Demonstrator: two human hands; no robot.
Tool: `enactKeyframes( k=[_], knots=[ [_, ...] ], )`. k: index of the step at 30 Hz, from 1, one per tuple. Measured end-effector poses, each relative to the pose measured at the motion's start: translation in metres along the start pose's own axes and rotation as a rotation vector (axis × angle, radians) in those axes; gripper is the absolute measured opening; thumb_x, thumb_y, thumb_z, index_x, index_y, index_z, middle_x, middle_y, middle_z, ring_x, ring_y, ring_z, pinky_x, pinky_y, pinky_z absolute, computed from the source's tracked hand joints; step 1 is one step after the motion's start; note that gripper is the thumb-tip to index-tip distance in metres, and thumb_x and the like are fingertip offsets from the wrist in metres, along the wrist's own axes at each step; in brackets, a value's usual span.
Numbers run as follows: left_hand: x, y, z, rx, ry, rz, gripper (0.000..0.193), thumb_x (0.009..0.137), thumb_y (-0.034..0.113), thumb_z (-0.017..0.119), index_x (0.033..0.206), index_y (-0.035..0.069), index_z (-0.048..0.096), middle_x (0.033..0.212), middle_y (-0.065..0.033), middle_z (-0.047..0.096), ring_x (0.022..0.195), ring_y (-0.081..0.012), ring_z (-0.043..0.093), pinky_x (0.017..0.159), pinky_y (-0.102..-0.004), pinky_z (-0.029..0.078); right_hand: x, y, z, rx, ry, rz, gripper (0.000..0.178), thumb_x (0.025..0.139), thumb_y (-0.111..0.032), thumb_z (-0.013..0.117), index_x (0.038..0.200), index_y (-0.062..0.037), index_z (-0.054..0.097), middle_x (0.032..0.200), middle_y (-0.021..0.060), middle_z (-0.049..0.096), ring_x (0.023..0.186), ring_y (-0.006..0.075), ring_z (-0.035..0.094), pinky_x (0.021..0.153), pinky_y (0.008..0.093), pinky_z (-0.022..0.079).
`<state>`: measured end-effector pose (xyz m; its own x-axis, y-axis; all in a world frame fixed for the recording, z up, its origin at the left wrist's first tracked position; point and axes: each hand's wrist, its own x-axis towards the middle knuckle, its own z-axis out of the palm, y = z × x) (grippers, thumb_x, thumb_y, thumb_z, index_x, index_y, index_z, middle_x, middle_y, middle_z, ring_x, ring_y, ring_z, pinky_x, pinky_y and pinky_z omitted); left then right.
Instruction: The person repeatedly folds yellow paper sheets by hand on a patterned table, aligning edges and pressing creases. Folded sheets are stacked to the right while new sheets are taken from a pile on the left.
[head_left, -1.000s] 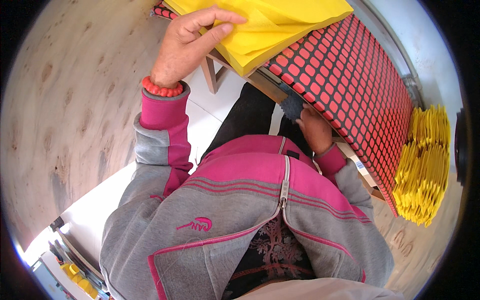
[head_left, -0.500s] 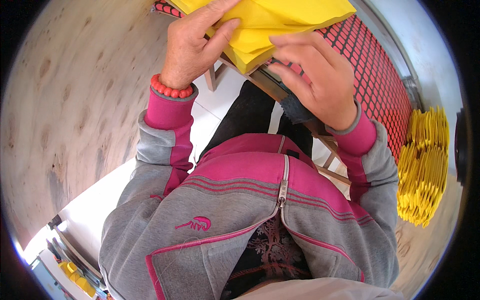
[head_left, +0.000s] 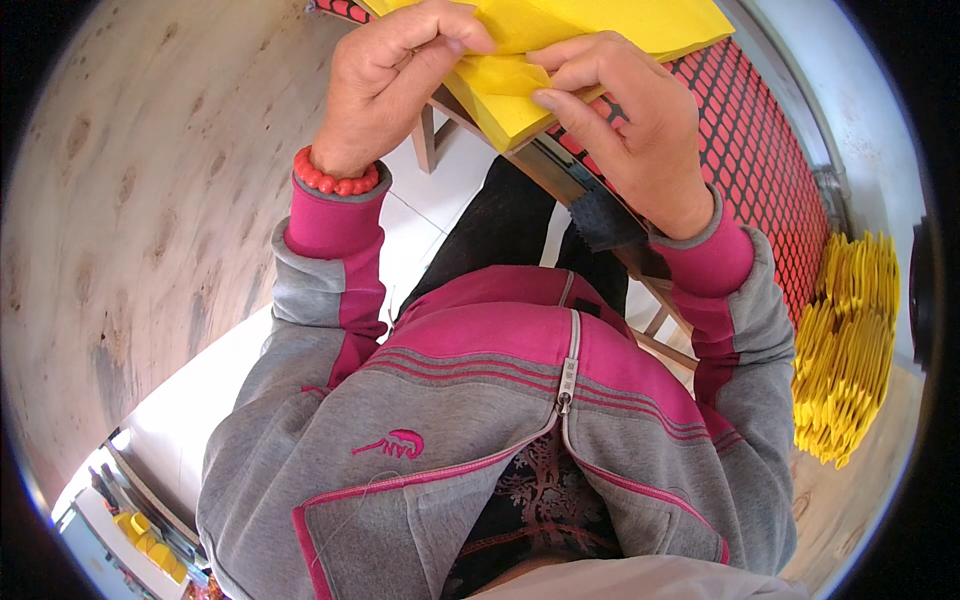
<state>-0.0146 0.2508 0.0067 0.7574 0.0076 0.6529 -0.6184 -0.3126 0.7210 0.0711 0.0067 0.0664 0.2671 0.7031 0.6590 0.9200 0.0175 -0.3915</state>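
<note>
Nearest, at the lower edge, a grey and pink jacket [head_left: 480, 400] hangs part-open over a black inner top [head_left: 545, 495] with a pale branching pattern. The jacket's left chest carries a pink embroidered emblem [head_left: 400, 445] with stitched letters, and the zip pull [head_left: 567, 378] bears marks too small to make out. At the near left, beyond the sleeve, yellow items [head_left: 150, 550] sit on or in something pale; whether it is a container, I cannot tell.

Farther on are black trousers [head_left: 490, 225] and, to their right, a dark cloth [head_left: 605, 220] with a jagged edge, by the table's near edge. White floor tiles [head_left: 415, 215] show to the left of the trousers.

Beyond these, both hands are at a yellow sheet [head_left: 505, 78] on top of a yellow pile [head_left: 507, 128], which lies across the near corner of a table with a red-and-black patterned cover [head_left: 745, 130]. The right hand [head_left: 640, 125] pinches a raised fold of the sheet between thumb and fingers. The left hand [head_left: 390, 80], a red bead bracelet [head_left: 335, 178] at its wrist, has thumb and forefinger bent close together on the sheet; whether they grip it, I cannot tell.

At the right, beside the table, stands a bunch of folded yellow pieces [head_left: 848, 350]. A knotted wooden surface [head_left: 170, 220] fills the left.
</note>
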Motion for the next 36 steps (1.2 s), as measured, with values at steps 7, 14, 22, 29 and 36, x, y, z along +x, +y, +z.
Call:
enactKeyframes(
  k=[7, 14, 22, 29, 36],
  knots=[
    [0.012, 0.019, -0.001, 0.161, -0.124, 0.077, 0.017, 0.094, -0.002, 0.065, 0.11, -0.001, 0.07, 0.107, -0.0057, 0.069, 0.105, -0.0143, 0.064, 0.094, -0.0269, 0.047, 0.001, 0.002, -0.003, -0.011, -0.066, 0.033, 0.013, 0.089, -0.004, 0.076, 0.094, -0.0018, 0.065, 0.107, 0.0104, 0.073, 0.089, 0.0199, 0.072, 0.078, 0.0285, 0.057],
    [0.01, 0.018, 0.009, 0.121, 0.027, -0.072, 0.009, 0.096, 0.0, 0.068, 0.105, 0.001, 0.068, 0.099, -0.0007, 0.068, 0.098, -0.0113, 0.065, 0.09, -0.0256, 0.051, 0.001, -0.004, -0.003, -0.084, 0.045, -0.025, 0.022, 0.083, -0.002, 0.081, 0.094, -0.0031, 0.061, 0.116, 0.0122, 0.072, 0.093, 0.0215, 0.071, 0.079, 0.0287, 0.055],
    [0.007, 0.015, 0.023, -0.034, 0.193, -0.15, 0.008, 0.095, -0.002, 0.068, 0.097, 0.003, 0.062, 0.089, -0.0015, 0.067, 0.08, -0.0054, 0.061, 0.07, -0.0204, 0.048, 0.002, -0.006, -0.001, -0.065, 0.046, -0.074, 0.02, 0.081, 0.001, 0.078, 0.095, 0.0, 0.064, 0.12, 0.0267, 0.067, 0.089, 0.0297, 0.071, 0.08, 0.0357, 0.057],
    [0.001, 0.004, 0.008, 0.026, 0.063, -0.037, 0.013, 0.098, -0.004, 0.063, 0.109, -0.001, 0.068, 0.105, -0.0022, 0.069, 0.101, -0.0114, 0.065, 0.091, -0.0251, 0.05, 0.003, -0.006, -0.001, -0.045, 0.008, -0.018, 0.018, 0.082, 0.002, 0.076, 0.094, -0.0009, 0.063, 0.12, 0.0259, 0.068, 0.088, 0.0283, 0.07, 0.079, 0.0339, 0.056],
    [0.008, 0.014, -0.002, 0.145, -0.116, 0.101, 0.016, 0.095, -0.004, 0.066, 0.11, -0.001, 0.069, 0.108, -0.0031, 0.071, 0.105, -0.0119, 0.064, 0.094, -0.0265, 0.049, 0.004, -0.007, 0.001, -0.012, 0.012, 0.015, 0.019, 0.082, 0.001, 0.077, 0.091, -0.0017, 0.061, 0.119, 0.0252, 0.068, 0.087, 0.0283, 0.07, 0.077, 0.0331, 0.056]
  ],
)
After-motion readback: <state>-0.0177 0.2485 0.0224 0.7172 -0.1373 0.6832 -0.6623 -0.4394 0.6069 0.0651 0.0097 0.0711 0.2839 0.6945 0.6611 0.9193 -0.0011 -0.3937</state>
